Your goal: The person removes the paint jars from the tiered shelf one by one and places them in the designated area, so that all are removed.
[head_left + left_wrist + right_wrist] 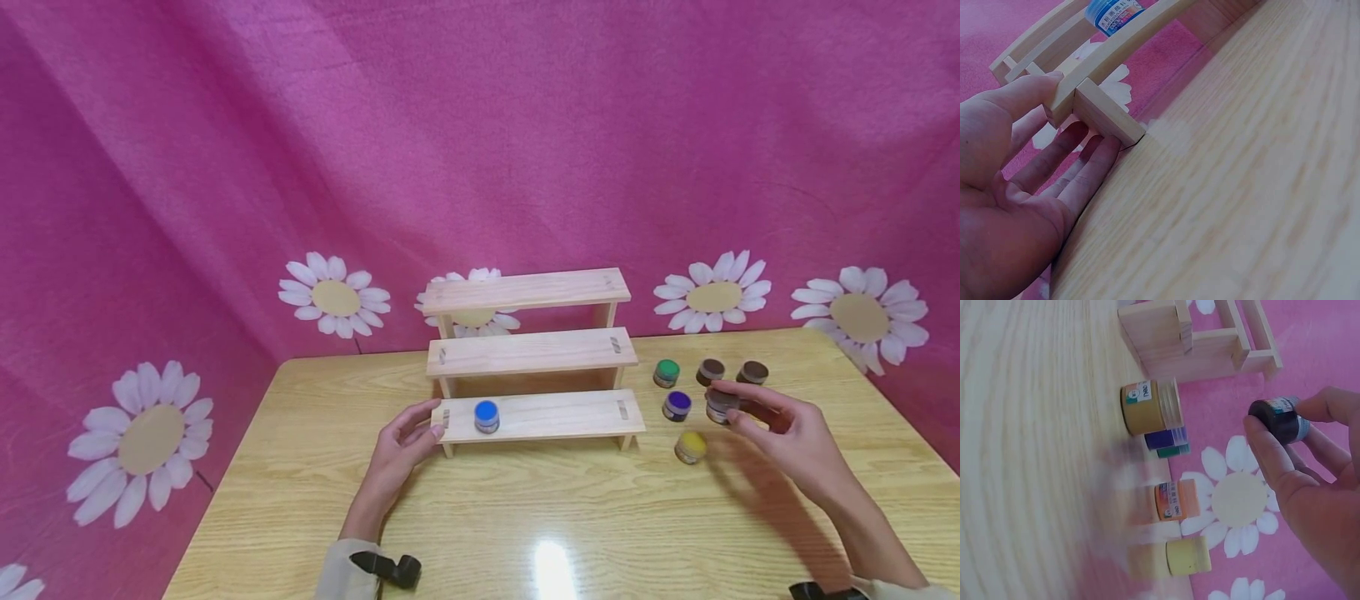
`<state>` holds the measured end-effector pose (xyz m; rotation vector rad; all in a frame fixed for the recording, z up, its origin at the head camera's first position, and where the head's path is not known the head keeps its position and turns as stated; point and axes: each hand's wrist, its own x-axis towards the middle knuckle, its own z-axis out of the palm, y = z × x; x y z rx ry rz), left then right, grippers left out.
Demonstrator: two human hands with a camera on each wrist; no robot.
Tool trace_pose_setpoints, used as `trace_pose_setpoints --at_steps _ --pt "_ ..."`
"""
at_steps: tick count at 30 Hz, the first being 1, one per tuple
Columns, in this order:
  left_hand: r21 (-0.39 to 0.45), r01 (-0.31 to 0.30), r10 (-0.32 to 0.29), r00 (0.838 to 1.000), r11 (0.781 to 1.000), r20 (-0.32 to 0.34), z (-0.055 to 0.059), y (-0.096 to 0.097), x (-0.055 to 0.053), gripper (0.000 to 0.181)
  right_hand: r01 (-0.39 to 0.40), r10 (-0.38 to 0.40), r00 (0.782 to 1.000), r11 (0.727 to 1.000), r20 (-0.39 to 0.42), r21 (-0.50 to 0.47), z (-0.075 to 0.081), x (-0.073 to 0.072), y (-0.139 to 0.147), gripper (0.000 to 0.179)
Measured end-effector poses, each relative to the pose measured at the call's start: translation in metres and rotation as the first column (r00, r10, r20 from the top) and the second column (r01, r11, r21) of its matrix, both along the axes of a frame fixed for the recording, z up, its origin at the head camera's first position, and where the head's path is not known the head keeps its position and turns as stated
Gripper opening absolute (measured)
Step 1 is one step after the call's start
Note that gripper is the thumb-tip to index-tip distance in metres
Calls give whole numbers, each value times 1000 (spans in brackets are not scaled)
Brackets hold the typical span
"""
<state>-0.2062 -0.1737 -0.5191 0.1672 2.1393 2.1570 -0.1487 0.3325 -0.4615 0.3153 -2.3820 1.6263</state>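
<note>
A three-tier wooden stand (525,354) is on the table; a blue paint jar (487,417) sits toward the left of its lowest step. My left hand (405,446) holds the left end of that step, thumb on top and fingers under it beside the leg, as the left wrist view shows. Right of the stand, my right hand (787,429) pinches a dark paint jar (1279,419) between thumb and fingers, raised off the tabletop. Close by stand a purple jar (677,406) and a yellow jar (691,447).
Behind those stand a green jar (667,373) and two dark-topped jars, one nearer the stand (710,372) and one farther right (752,372). A pink cloth (525,142) with large daisies hangs behind and left of the wooden table (600,517).
</note>
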Motion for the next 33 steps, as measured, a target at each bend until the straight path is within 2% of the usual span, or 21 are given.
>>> trace_pose_setpoints --at_steps 5,8,12,16,21,29,33 --pt "-13 -1 2 1000 1000 4 -1 0 0 50 -36 37 999 993 8 -111 -4 2 8 37" --pt "-23 -5 5 1000 1000 7 -1 1 0 50 -37 38 999 993 9 -111 -5 4 10 37" --pt "-25 -9 9 1000 1000 8 -1 1 0 50 16 -15 1000 1000 21 -25 -8 6 13 39" --pt "-13 -2 2 1000 1000 11 -2 1 -1 49 73 -76 996 995 39 68 -10 8 17 44" --pt "2 -1 1 1000 1000 9 -1 1 0 49 122 -127 990 988 52 93 -15 8 22 42" --pt "-9 -13 13 1000 1000 9 0 1 1 48 193 -201 979 959 16 210 -28 1 25 36" --pt "-6 -5 5 1000 1000 2 0 1 0 50 214 -229 973 944 29 251 -32 -1 26 38"
